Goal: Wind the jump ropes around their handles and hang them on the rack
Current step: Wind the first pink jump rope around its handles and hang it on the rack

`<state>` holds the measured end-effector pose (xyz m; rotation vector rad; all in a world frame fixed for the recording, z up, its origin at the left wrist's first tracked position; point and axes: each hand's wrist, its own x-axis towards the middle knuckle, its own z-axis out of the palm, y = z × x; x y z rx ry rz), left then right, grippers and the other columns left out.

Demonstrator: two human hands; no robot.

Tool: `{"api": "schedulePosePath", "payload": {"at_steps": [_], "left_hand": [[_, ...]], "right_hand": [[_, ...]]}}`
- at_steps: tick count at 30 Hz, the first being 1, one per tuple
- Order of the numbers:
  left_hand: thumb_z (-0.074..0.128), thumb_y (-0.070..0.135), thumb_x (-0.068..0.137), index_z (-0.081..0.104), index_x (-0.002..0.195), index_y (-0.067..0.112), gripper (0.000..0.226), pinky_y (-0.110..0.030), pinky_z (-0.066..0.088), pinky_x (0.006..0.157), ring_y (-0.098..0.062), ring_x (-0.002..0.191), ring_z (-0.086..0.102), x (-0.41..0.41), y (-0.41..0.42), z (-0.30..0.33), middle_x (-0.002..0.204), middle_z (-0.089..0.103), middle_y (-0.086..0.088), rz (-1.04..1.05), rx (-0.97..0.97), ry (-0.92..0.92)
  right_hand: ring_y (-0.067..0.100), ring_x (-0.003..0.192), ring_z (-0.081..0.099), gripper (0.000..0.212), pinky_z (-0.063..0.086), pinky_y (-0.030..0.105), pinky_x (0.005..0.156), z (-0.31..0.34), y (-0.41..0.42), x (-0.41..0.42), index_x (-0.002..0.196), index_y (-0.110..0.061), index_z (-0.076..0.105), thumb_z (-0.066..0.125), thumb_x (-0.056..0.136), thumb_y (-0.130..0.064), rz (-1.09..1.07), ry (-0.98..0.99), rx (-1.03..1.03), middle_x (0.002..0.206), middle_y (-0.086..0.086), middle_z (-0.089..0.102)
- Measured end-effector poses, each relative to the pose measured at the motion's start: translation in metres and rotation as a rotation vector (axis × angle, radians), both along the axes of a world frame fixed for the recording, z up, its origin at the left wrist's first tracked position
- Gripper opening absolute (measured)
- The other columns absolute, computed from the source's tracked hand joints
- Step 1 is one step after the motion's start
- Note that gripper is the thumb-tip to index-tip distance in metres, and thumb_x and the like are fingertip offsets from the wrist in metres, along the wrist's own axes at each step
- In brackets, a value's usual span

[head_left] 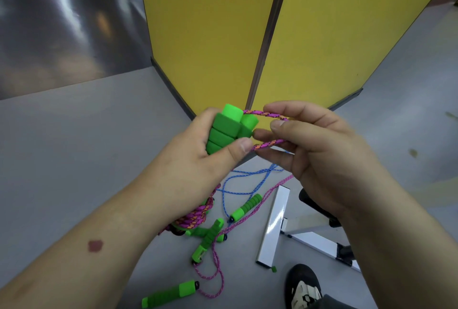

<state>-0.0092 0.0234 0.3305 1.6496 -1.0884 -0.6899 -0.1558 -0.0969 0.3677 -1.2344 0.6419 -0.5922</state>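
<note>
Two handles [226, 130] are held at frame centre by the left hand [198, 157]; right of them, rope [269, 143] is pinched by the right hand [317, 152]. More ropes [215, 234] lie below on the floor [74, 147].

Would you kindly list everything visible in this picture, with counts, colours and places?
held handles: two, green foam, side by side in the left hand
held rope: one, pink-and-orange braid, looping from the handles through the right hand
wound rope bundle: one, pink-and-orange, on the floor below the left hand
loose handles: at least four, green, scattered on the floor
blue rope: one, tangled on the floor
thin pink rope: one, trailing across the floor
white frame: one, glossy bars, lying lower right
yellow panels: two, standing behind
shoe: one, black and white, bottom edge
left hand: grips the handles
right hand: pinches the rope
</note>
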Motion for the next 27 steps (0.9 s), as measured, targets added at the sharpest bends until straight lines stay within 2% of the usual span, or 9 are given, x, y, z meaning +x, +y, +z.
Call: {"api": "schedulePosePath", "payload": {"at_steps": [1,3,7,9,12,16,20,23,27], "left_hand": [[0.065,0.065,0.089,0.056,0.107,0.051,0.024,-0.046,0.059,0.079,-0.015,0.08,0.069,0.0,0.001,-0.001,0.087,0.07,0.003,-0.006,0.023,-0.023],[0.063,0.068,0.087,0.053,0.108,0.052,0.028,-0.053,0.058,0.079,-0.019,0.081,0.07,0.002,0.001,-0.001,0.087,0.07,0.001,-0.005,0.045,-0.037],[0.055,0.074,0.077,0.052,0.105,0.049,0.037,-0.029,0.053,0.069,-0.007,0.071,0.066,0.003,0.002,0.007,0.079,0.069,0.011,0.046,0.055,0.013],[0.055,0.076,0.079,0.052,0.104,0.049,0.036,-0.027,0.053,0.072,-0.005,0.072,0.066,0.002,0.002,0.007,0.076,0.067,0.014,0.057,0.059,0.048],[0.061,0.076,0.084,0.058,0.104,0.049,0.033,-0.051,0.06,0.086,-0.025,0.09,0.075,-0.004,0.0,0.004,0.089,0.074,0.001,0.051,0.026,0.187],[0.063,0.054,0.081,0.062,0.115,0.03,0.042,-0.043,0.059,0.067,-0.024,0.078,0.076,-0.012,0.0,0.013,0.088,0.077,-0.004,0.013,-0.06,0.581],[0.06,0.049,0.087,0.063,0.123,0.023,0.045,-0.042,0.055,0.067,-0.028,0.073,0.073,-0.016,-0.001,0.016,0.095,0.074,-0.018,-0.004,-0.067,0.85],[0.06,0.049,0.091,0.064,0.126,0.022,0.044,-0.041,0.055,0.073,-0.033,0.083,0.072,-0.014,-0.003,0.012,0.108,0.073,-0.026,-0.014,-0.058,0.953],[0.063,0.045,0.092,0.064,0.132,0.019,0.048,-0.043,0.059,0.075,-0.034,0.098,0.072,-0.009,-0.006,0.009,0.126,0.07,-0.026,-0.035,-0.049,0.961]], "right_hand": [[0.025,0.087,0.066,0.02,0.058,0.043,0.083,0.0,-0.001,0.0,0.094,-0.012,0.077,0.063,0.09,0.001,0.002,0.004,-0.041,0.08,0.011,0.071],[0.025,0.087,0.063,0.017,0.054,0.042,0.084,0.0,-0.002,-0.001,0.09,-0.015,0.08,0.068,0.083,-0.006,0.007,0.025,-0.121,0.084,0.009,0.072],[0.031,0.084,0.064,0.019,0.053,0.055,0.095,0.0,-0.001,0.0,0.077,-0.015,0.08,0.064,0.074,-0.006,0.041,0.049,-0.153,0.079,0.013,0.072],[0.035,0.084,0.066,0.021,0.051,0.061,0.097,0.0,0.0,0.0,0.072,-0.013,0.079,0.06,0.071,-0.002,0.045,0.048,-0.137,0.078,0.018,0.073],[0.04,0.086,0.065,0.023,0.048,0.066,0.098,-0.001,-0.002,0.001,0.068,-0.012,0.077,0.058,0.069,0.0,0.006,0.058,-0.143,0.084,0.027,0.071],[0.041,0.09,0.074,0.028,0.057,0.055,0.092,-0.003,-0.005,0.002,0.063,-0.016,0.075,0.055,0.069,0.002,-0.04,0.015,-0.117,0.08,0.02,0.073],[0.036,0.087,0.075,0.031,0.062,0.037,0.078,-0.006,-0.004,0.003,0.065,-0.015,0.074,0.051,0.07,0.005,0.002,-0.046,-0.068,0.081,0.022,0.075],[0.035,0.084,0.075,0.032,0.061,0.038,0.076,-0.005,-0.004,0.002,0.068,-0.012,0.074,0.049,0.07,0.008,0.034,-0.077,-0.063,0.078,0.022,0.074],[0.032,0.079,0.072,0.034,0.06,0.036,0.078,-0.005,-0.004,0.0,0.069,-0.014,0.077,0.05,0.069,0.007,0.072,-0.06,-0.087,0.076,0.019,0.073]]}}
